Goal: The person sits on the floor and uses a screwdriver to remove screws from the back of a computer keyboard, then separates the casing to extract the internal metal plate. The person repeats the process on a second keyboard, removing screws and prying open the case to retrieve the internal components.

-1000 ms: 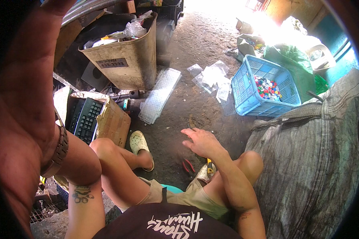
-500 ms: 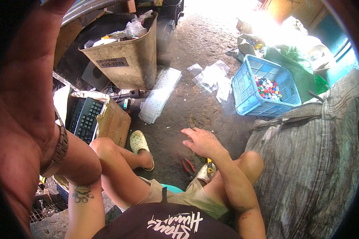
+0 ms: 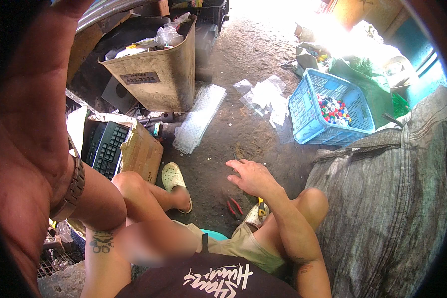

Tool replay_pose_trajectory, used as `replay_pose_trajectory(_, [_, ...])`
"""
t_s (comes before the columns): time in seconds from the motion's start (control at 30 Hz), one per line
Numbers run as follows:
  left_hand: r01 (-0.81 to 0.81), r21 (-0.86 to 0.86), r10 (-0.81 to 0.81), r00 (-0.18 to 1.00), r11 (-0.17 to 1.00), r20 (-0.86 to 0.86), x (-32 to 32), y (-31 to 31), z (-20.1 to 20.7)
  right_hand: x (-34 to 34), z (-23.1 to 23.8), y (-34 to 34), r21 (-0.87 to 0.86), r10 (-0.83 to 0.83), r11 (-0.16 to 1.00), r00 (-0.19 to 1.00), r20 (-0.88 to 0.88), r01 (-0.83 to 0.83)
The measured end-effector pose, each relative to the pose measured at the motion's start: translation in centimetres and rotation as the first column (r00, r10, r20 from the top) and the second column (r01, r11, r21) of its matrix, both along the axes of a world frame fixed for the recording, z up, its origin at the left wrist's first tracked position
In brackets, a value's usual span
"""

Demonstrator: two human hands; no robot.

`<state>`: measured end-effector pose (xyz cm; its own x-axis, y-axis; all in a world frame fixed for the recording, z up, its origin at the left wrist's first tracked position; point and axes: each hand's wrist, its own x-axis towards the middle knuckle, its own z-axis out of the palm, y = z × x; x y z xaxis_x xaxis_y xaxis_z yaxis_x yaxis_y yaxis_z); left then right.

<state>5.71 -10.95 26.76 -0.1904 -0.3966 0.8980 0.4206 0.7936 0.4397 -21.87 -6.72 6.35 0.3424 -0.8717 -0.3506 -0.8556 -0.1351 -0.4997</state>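
Note:
My left hand (image 3: 30,119) is raised very close at the left rim, with a linked watch on its wrist. Its fingers run out of the picture, so their grip is hidden. Over the floor between my knees, my right hand (image 3: 253,178) hangs with fingers spread, back upward, and nothing visible in it. Below it lie red-handled pliers (image 3: 235,206). A yellow tool handle (image 3: 261,204) rests against my right clog (image 3: 255,216).
A blue plastic crate (image 3: 303,116) holds many coloured caps. Clear plastic sheets (image 3: 198,119) lie mid-floor. A keyboard (image 3: 107,151) stands in a cardboard box (image 3: 141,151); a tall beige bin (image 3: 159,82) is behind. A large grey woven sack (image 3: 382,208) fills the right.
A skin-coloured blur now covers my left thigh. My two hands and the things on the floor stay where they were.

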Motion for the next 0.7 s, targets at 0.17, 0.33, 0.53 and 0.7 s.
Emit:
replay_pose_trajectory(0.17, [-0.001,-0.003,0.001,1.000,1.000,-0.001,0.01,0.03,-0.02,0.01,0.18,-0.03,0.003,0.012,1.000,1.000,0.004,-0.012])
replay_pose_trajectory(0.33, [0.001,-0.005,-0.001,1.000,1.000,-0.002,-0.03,0.02,-0.02,0.03,0.14,-0.03,0.013,0.011,1.000,1.000,-0.006,-0.011])
replay_pose_trajectory(0.53, [0.002,-0.010,-0.002,1.000,1.000,0.000,0.05,0.00,0.07,0.01,0.03,-0.04,0.006,0.014,1.000,1.000,-0.003,-0.014])
replay_pose_trajectory(0.7, [0.003,-0.011,-0.003,1.000,1.000,0.003,0.10,0.02,0.22,0.03,-0.01,0.03,0.002,0.009,1.000,1.000,-0.003,-0.009])
